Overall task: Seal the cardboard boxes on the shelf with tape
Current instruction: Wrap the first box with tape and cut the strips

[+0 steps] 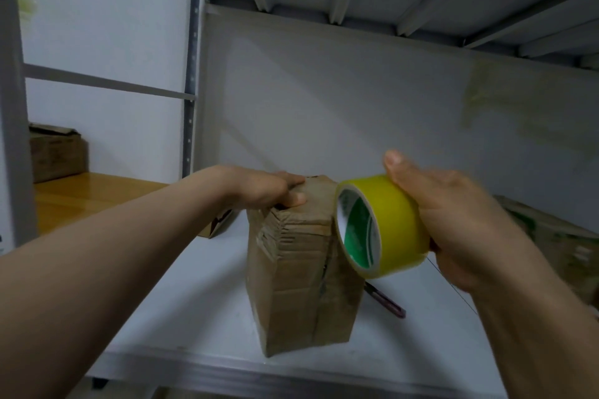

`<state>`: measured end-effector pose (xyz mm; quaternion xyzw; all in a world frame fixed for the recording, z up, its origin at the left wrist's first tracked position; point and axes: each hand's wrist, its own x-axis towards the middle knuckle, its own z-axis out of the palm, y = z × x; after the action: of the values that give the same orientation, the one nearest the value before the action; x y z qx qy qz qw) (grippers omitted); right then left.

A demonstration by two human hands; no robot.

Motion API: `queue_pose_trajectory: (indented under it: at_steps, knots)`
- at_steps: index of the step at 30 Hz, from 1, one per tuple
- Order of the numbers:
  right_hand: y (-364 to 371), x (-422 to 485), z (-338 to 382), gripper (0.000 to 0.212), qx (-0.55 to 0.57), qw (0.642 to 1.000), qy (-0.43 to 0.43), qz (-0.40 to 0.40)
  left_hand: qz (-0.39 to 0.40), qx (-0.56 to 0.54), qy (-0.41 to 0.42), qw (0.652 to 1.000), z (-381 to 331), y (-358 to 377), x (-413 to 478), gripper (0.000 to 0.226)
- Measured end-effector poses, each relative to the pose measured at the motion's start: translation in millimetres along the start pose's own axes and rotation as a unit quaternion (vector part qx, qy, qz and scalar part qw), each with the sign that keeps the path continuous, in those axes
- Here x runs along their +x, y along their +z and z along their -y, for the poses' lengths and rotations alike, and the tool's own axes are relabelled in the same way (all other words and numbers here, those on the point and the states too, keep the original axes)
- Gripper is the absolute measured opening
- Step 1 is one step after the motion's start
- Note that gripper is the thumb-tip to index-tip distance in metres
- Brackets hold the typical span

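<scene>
A worn brown cardboard box [298, 285] stands upright on the white shelf [201, 295], near its front edge. My left hand [269, 191] grips the box's top left corner, thumb on the near face and fingers over the top. My right hand [453, 220] holds a roll of yellow tape [385, 225] with a green inner core, fingers wrapped over its outer band. The roll touches the box's upper right edge. Old tape strips wrinkle the box's upper front.
A dark red cutter or pen [387, 301] lies on the shelf just right of the box. Another cardboard box [570, 243] sits at the right, a small one [220, 220] behind my left arm. A brown box [56, 152] rests on a wooden surface at far left. The upper shelf is close overhead.
</scene>
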<state>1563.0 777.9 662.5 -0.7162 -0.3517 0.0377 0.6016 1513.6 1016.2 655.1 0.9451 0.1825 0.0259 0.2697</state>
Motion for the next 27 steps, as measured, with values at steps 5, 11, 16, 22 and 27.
queue_pose_trajectory:
  at_steps: [5,11,16,22,27]
  knots:
    - [4.2,-22.4,-39.3,0.089,0.010,0.998,0.049,0.025,0.007,0.028,0.001,1.000,-0.7,-0.4,-0.4,0.060]
    - [14.1,-20.2,-66.9,0.052,0.027,0.995,0.090,0.017,0.036,0.042,0.003,0.998,-8.6,-7.5,-9.4,0.059]
    - [21.8,-16.5,-72.1,0.042,0.038,0.995,0.094,0.025,-0.012,0.133,0.081,0.988,-50.9,18.2,-34.0,0.059]
    - [27.2,-17.5,-71.2,0.028,0.036,0.995,0.091,0.036,-0.072,0.266,0.129,0.953,-43.6,37.7,-23.6,0.066]
    - [36.5,-20.8,-69.8,0.027,0.064,0.993,0.088,0.052,-0.079,0.261,0.150,0.950,-40.9,33.3,-24.6,0.059]
